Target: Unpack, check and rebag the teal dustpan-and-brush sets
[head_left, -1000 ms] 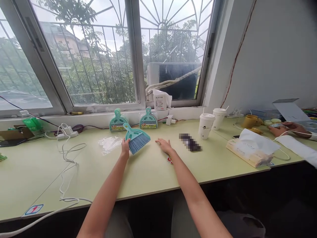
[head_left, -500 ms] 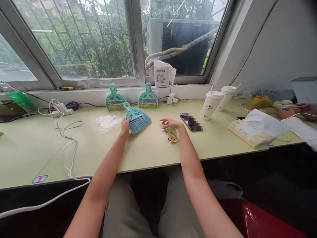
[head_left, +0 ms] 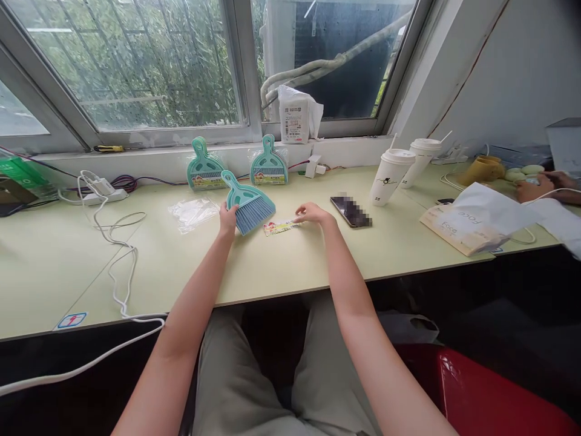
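Note:
A teal dustpan and brush set (head_left: 249, 206) with blue-grey bristles is tilted above the table, its left edge gripped by my left hand (head_left: 227, 218). My right hand (head_left: 312, 214) has its fingers closed on one end of a colourful card label (head_left: 281, 227), which lies right of the bristles. Flat on the table, left of my left hand, is a clear plastic wrapper (head_left: 193, 213). Two wrapped teal sets, one at the left (head_left: 205, 166) and one at the right (head_left: 269, 163), lean against the window ledge.
A phone (head_left: 350, 212) lies right of my right hand. Two white cups (head_left: 391, 175) (head_left: 422, 158) stand behind it. Farther right are a tissue pack (head_left: 458, 227) and another person's hands. White cables (head_left: 129, 272) run across the left side.
My right hand has taken hold of the card label, which has turned and shifted left towards the brush. My left hand still holds the set. The camera view has tipped slightly.

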`<state>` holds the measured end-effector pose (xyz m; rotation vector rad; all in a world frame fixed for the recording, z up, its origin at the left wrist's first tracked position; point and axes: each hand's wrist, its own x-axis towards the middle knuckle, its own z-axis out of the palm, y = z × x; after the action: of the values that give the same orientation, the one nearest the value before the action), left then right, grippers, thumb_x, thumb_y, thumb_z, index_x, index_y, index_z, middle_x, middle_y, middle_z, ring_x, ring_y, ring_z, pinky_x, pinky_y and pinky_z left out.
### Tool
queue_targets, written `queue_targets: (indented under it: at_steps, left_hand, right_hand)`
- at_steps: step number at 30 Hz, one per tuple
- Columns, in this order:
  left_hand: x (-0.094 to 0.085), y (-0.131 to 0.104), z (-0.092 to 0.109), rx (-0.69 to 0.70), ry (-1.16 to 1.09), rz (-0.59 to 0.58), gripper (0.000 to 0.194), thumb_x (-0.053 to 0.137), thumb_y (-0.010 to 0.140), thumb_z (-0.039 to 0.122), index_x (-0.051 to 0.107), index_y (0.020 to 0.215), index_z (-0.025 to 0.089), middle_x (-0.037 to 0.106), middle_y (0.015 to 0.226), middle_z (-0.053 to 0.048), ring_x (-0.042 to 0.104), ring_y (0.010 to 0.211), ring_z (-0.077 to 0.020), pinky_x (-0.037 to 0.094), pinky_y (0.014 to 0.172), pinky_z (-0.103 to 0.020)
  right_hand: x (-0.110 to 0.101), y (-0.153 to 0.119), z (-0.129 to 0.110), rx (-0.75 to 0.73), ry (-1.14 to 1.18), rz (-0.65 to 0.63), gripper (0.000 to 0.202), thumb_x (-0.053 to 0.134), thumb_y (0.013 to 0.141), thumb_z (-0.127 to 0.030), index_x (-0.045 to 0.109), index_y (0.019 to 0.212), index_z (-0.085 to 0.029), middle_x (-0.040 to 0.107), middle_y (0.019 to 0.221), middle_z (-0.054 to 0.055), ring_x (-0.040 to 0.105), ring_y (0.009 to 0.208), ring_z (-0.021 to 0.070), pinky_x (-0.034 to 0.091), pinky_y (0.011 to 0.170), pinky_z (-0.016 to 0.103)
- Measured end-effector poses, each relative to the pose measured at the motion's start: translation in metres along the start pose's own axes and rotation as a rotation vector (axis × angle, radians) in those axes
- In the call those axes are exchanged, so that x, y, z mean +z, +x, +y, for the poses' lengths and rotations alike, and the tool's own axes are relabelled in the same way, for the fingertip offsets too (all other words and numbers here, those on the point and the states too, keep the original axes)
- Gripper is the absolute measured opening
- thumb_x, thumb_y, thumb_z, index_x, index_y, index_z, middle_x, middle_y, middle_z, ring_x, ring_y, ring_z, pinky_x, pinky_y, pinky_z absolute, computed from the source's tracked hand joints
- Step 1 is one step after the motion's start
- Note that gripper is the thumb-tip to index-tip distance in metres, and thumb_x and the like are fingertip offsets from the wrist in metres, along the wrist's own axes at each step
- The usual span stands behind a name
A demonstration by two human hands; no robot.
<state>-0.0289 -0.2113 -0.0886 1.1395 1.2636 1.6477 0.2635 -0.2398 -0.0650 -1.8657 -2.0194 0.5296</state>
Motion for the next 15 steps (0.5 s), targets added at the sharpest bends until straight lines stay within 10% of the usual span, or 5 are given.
queue_targets:
  at_steps: [8,13,15]
  left_hand:
    - [0.000,-0.003,0.005,-0.040,0.023,0.008,0.023,0.061,0.081,0.025,0.057,0.102,0.017,0.062,0.097,-0.008,0.062,0.092,-0.0216,0.050,0.084,-0.035]
    - [0.002,-0.010,0.006,-0.097,0.027,-0.081,0.035,0.065,0.081,0.034,0.056,0.112,0.020,0.064,0.106,-0.007,0.063,0.100,-0.0232,0.051,0.087,-0.037]
    - [0.005,-0.016,0.006,-0.081,-0.011,-0.172,0.043,0.066,0.081,0.046,0.055,0.115,0.021,0.066,0.106,-0.007,0.064,0.100,-0.0247,0.051,0.086,-0.040]
  right_hand:
    - [-0.013,-0.002,0.008,0.202,0.083,0.033,0.018,0.082,0.066,-0.021,0.067,0.076,-0.016,0.070,0.093,0.009,0.062,0.094,0.0212,0.046,0.075,0.027]
    - [-0.025,-0.017,-0.013,-0.302,0.624,-0.333,0.030,0.077,0.070,-0.032,0.065,0.092,-0.016,0.070,0.089,0.005,0.063,0.072,0.0123,0.041,0.062,0.021]
    - [-0.021,-0.017,-0.027,-0.432,0.776,-0.295,0.034,0.075,0.072,-0.036,0.065,0.098,-0.016,0.070,0.092,0.004,0.062,0.070,0.0104,0.040,0.060,0.020]
